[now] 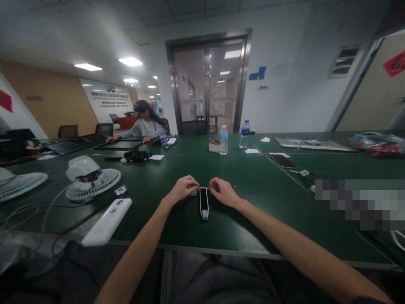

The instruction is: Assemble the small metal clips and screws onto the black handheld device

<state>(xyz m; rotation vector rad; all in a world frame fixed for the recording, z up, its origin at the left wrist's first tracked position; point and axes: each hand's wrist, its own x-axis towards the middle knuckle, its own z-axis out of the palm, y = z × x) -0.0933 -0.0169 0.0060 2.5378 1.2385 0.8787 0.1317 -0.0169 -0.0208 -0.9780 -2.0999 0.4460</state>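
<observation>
A slim white device with a black face [204,203] lies lengthwise on the green table [253,202], pointing away from me. My left hand [183,188] and my right hand [223,191] rest at its far end, one on each side. Both have their fingers curled and pinched together near the device's top. Something small seems held between the fingertips, too small to name.
A white power bank [107,221] and a small white fan [92,177] with cables lie to the left. Two water bottles [223,139] and a small box stand farther back. A phone [282,161] lies right. Another person [144,124] sits at the far left.
</observation>
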